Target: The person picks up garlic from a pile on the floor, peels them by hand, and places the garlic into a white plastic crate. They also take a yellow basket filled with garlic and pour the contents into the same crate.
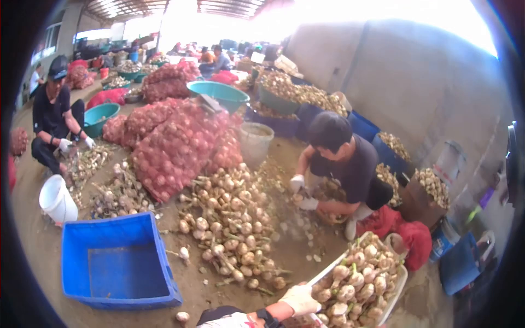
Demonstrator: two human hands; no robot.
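My left hand (299,299), in a pale glove with a dark band at the wrist, is closed on the left rim of a white crate (334,262) at the lower right. Some of its fingers are hidden. Garlic bulbs (356,277) with trimmed stems fill this crate. My right hand is out of sight. To the left of the crate, a large heap of garlic bulbs (235,218) is spread on the floor. A blue crate (117,220) with nothing in it stands at the lower left, and a single garlic bulb (182,316) lies near its corner.
A co-worker (342,164) in a dark cap handles garlic beyond the heap; another person (57,117) crouches at the left. Red mesh sacks (175,142) of garlic, a white bucket (58,200), a green basin (219,94) and a red sack (413,240) stand around.
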